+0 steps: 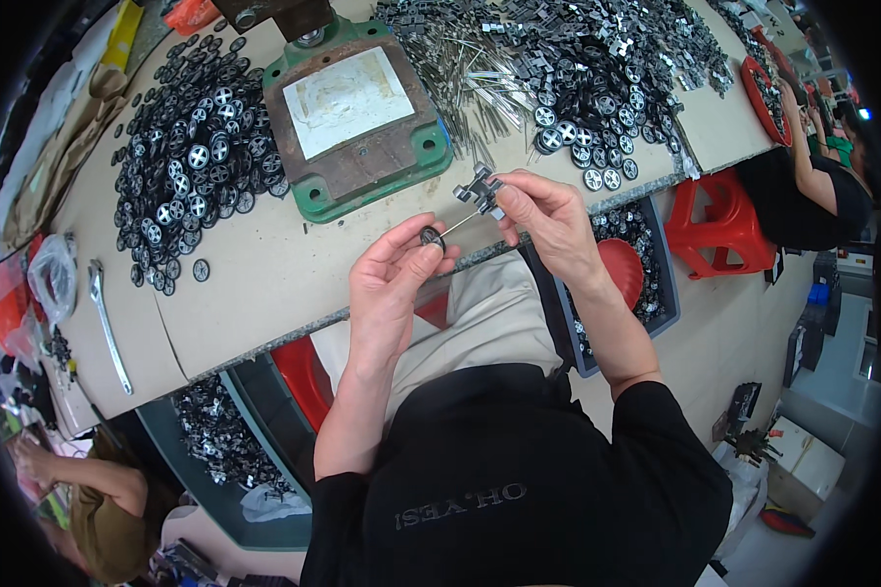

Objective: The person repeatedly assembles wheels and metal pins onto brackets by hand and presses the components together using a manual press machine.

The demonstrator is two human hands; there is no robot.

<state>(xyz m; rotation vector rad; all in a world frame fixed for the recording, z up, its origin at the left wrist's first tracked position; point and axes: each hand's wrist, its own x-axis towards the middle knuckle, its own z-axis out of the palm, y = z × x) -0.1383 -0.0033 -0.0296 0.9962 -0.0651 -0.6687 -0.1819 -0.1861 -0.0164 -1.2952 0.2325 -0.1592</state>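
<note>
Between the fingers of my left hand (398, 262) is a small black toy wheel (431, 236), mounted on the end of a thin metal axle (460, 225). My right hand (548, 217) pinches a small grey plastic chassis piece (479, 193), and the axle runs from the wheel toward it. Whether the axle passes right through the piece, I cannot tell. Both hands are close together over the table's front edge. Just beyond them stands a green-based press (362, 147) with a pale plate (347, 101) on its bed.
Loose wheels (196, 157) lie heaped left of the press. Behind it and to the right are metal axles (480, 83), chassis pieces (646, 39) and more wheels (597, 127). A wrench (109, 328) lies far left. Parts bins (668, 328) and a red stool (719, 230) stand below; people work at both sides.
</note>
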